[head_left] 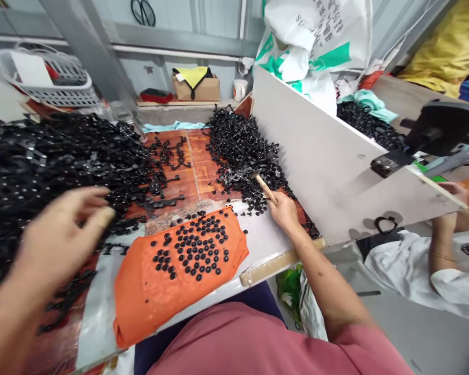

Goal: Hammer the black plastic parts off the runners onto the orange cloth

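My right hand [284, 211] is closed around a light wooden handle [264, 188]. Its far end reaches the near side of a pile of small black parts [242, 140], and what sits on that end is too small to make out. My left hand [68, 224], a little blurred, hovers over the near edge of a larger heap of black linked pieces [62, 156]. Its thumb and forefinger are apart, with nothing seen between them. Between my hands an orange cloth-covered pad [140, 297] carries many small round black pieces [197, 250], spread in a loose cluster.
A white partition board [316, 156] stands along the right side, with a phone-like device [445, 125] clamped to it. Beyond it, another person's arm [443, 245] shows. Behind the heaps are a white basket [54, 78], a cardboard box [203, 87] and a mug [240, 89].
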Motion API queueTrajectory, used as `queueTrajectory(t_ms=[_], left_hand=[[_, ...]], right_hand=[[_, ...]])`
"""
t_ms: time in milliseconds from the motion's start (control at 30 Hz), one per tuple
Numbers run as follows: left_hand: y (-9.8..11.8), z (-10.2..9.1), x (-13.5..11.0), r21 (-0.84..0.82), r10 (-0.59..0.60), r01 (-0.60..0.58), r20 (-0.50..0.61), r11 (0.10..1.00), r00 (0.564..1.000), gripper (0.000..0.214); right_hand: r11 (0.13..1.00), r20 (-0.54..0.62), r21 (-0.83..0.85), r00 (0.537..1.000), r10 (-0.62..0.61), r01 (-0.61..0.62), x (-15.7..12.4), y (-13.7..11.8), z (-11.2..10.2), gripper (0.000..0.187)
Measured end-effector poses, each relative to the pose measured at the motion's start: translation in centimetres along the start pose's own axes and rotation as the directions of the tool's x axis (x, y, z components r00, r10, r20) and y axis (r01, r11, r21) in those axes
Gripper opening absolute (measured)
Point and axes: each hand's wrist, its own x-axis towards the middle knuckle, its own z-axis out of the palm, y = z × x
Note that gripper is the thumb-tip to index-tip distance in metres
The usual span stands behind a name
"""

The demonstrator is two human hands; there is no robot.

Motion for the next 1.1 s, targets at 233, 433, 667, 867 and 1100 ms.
queueTrajectory(t_ms=[233, 433, 667, 867, 1100], left_hand=[[4.3, 6.7, -7.0, -0.383, 0.135, 0.011, 0.351, 0.924, 0.926, 0.045], [4.8, 7.2, -8.0, -0.466, 0.126, 0.107, 0.442, 0.878, 0.888, 0.042], [7.5, 6.6, -7.8, -0.479, 0.182, -0.024, 0.285, 0.878, 0.941, 0.036], [9.3, 5.6, -8.5, -0.272, 0.210, -0.195, 0.026, 0.942, 0.977, 0.035], [6.5, 6.9, -11.2, -0.158, 0.222, -0.242, -0.134, 0.957, 0.966, 0.050]], right_hand=[[0.997, 0.036, 0.069, 0.999, 0.039, -0.042, 2.1, -0.3, 1.8, 0.028], [0.952, -0.049, 0.306, 0.999, -0.003, 0.018, 1.1, -1.5, -0.1, 0.032], [0.869, 0.019, 0.464, 0.978, -0.207, 0.174, -4.5, -6.7, -2.6, 0.024], [0.791, 0.044, 0.317, 0.825, -0.564, 0.524, -9.8, -11.0, -2.0, 0.028], [0.681, -0.049, 0.185, 0.698, -0.714, 0.709, -11.9, -14.1, -1.2, 0.029]])
